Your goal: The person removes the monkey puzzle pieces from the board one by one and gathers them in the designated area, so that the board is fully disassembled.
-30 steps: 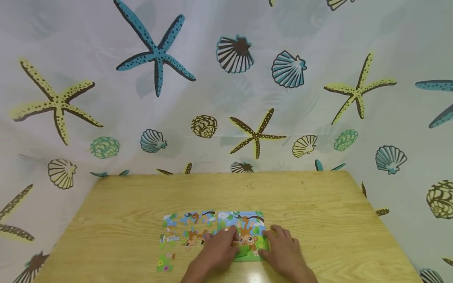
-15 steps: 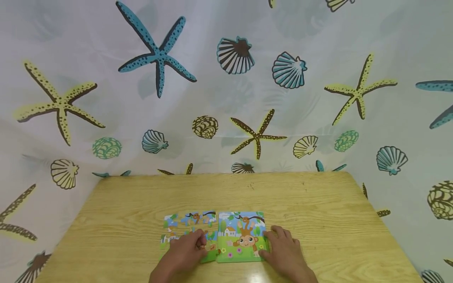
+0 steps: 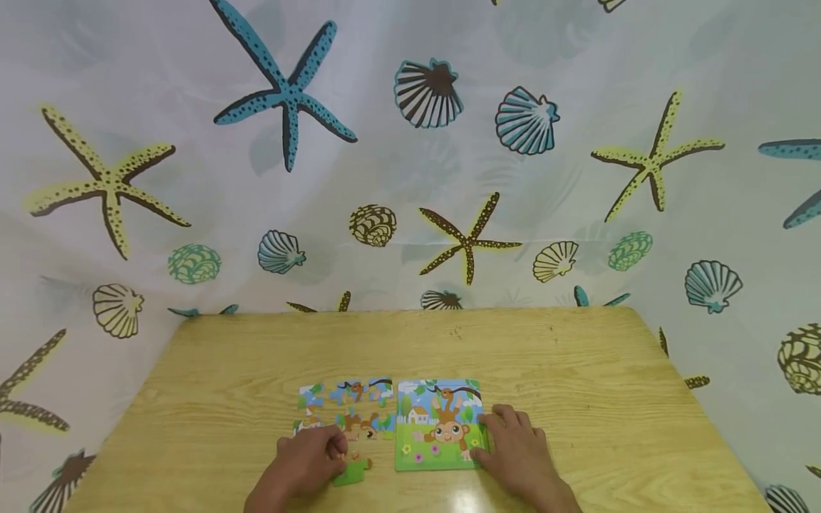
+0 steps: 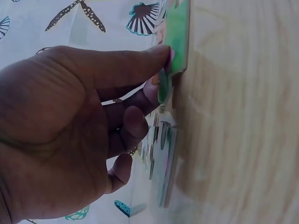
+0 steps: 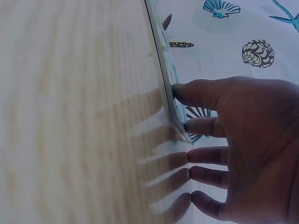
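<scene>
Green piece (image 3: 352, 472) sat pinched in the left hand (image 3: 306, 467), at abt 7 o'clock from the puzzle board (image 3: 438, 426), near the table's (image 3: 577, 385) front edge. Half a sec earlier that hand lay over the loose pieces (image 3: 346, 410) just beside the board; a sec earlier it was on the board itself, beside the right hand. So the left hand had drawn back leftward and toward the person, w/ one piece lifted clear of the group. In the left wrist view, thumb and fingers (image 4: 140, 70) were closed on the piece's (image 4: 176, 35) edge, the piece standing partly off the wood.

Right hand (image 3: 516, 452) hadn't shifted: at 3 o'clock of the board, fingers (image 5: 205, 93) straight and relaxed, tips resting against the board's (image 5: 166, 65) right edge, gripping nothing. Board looked unmoved too.

Judgement: a piece was picked and in hand, not yet placed; the right hand was prob. steadying the board.

Behind, at 12 o'clock, hung a seashell curtain (image 3: 410, 142).
</scene>
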The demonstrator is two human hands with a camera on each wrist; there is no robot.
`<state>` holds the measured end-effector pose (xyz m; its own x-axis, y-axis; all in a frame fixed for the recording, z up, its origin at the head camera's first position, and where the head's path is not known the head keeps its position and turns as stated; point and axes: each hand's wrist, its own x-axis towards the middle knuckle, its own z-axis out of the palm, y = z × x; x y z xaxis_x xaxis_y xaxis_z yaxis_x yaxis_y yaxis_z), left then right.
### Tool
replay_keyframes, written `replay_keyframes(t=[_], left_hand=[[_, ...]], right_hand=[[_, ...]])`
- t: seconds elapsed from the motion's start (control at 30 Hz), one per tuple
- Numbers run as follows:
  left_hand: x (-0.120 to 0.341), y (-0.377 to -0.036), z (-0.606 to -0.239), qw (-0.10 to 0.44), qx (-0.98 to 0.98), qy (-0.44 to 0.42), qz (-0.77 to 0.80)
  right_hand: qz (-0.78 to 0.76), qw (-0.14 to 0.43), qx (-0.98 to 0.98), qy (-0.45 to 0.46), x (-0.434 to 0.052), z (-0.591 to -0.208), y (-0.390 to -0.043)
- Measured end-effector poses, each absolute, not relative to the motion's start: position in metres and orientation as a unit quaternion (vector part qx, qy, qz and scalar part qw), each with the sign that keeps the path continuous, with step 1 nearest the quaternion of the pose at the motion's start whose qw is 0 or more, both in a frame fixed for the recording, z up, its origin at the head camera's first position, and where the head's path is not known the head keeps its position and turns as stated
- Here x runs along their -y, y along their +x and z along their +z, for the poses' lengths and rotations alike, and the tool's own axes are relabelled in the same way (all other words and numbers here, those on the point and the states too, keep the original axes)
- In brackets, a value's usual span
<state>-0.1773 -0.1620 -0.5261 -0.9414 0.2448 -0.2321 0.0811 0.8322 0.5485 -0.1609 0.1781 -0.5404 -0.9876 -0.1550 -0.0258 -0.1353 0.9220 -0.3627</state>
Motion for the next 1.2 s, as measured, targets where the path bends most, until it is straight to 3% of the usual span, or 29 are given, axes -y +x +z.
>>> replay_keyframes(t=[0.4,0.67,0.97,1.2], left_hand=[[0.146,-0.177,-0.526,0.110,-0.940,0.091,0.310],[0.100,-0.172,-0.519,0.071,-0.934,0.192,0.294],[0.046,-0.175,-0.517,0.068,-0.930,0.263,0.249],[0.010,-0.185,-0.526,0.084,-0.940,0.267,0.195]], right_hand=[[-0.217,0.054,-0.973,-0.060,-0.182,-0.540,-0.159],[-0.244,0.064,-0.964,-0.079,-0.191,-0.537,-0.154],[-0.241,0.052,-0.963,-0.108,-0.198,-0.537,-0.150],[-0.234,0.034,-0.965,-0.115,-0.196,-0.540,-0.150]])
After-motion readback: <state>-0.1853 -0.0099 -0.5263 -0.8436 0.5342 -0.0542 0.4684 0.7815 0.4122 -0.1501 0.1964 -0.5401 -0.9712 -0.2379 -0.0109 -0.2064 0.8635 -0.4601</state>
